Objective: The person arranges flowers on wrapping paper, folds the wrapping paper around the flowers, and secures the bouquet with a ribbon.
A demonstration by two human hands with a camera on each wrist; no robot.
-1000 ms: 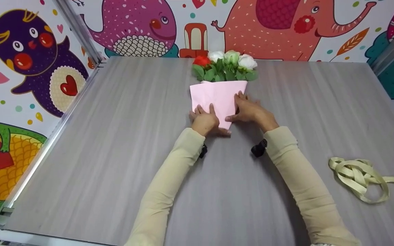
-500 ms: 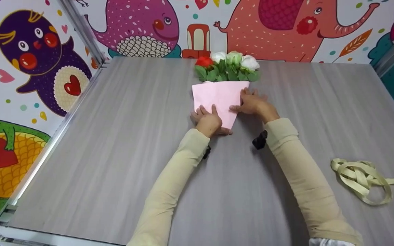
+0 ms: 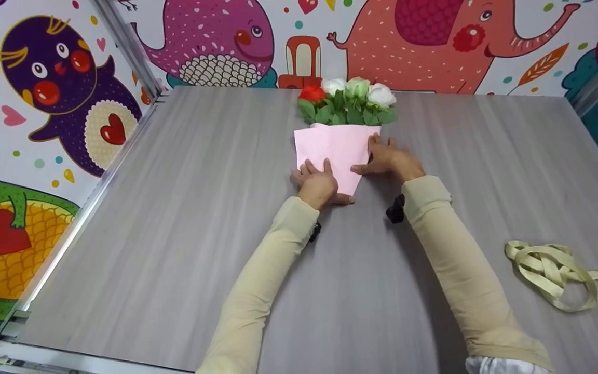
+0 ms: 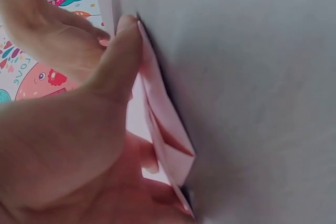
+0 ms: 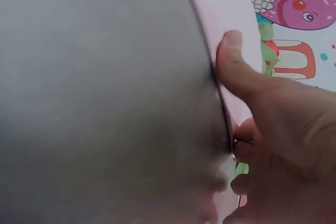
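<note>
A bouquet of artificial-looking flowers [image 3: 348, 98], red, white and pale green with green leaves, lies on the table [image 3: 174, 218] at the far middle. Pink wrapping paper [image 3: 340, 150] covers its stems. My left hand [image 3: 318, 185] rests on the paper's lower left, fingers spread over it and thumb along the bottom edge. In the left wrist view, the folded open end of the paper [image 4: 163, 103] shows beside that thumb. At the paper's right edge is my right hand [image 3: 393, 160], its thumb on the pink sheet and its other fingers along the side, partly hidden.
A loose heap of pale gold ribbon [image 3: 553, 272] lies on the table at the right. Printed cartoon wall panels [image 3: 413, 47] stand behind and to the left, with a metal rail [image 3: 91, 202] along the left edge.
My right hand has slid slightly up along the paper's right edge. The left hand stays on the paper's lower part. The whole view has shifted a little.
</note>
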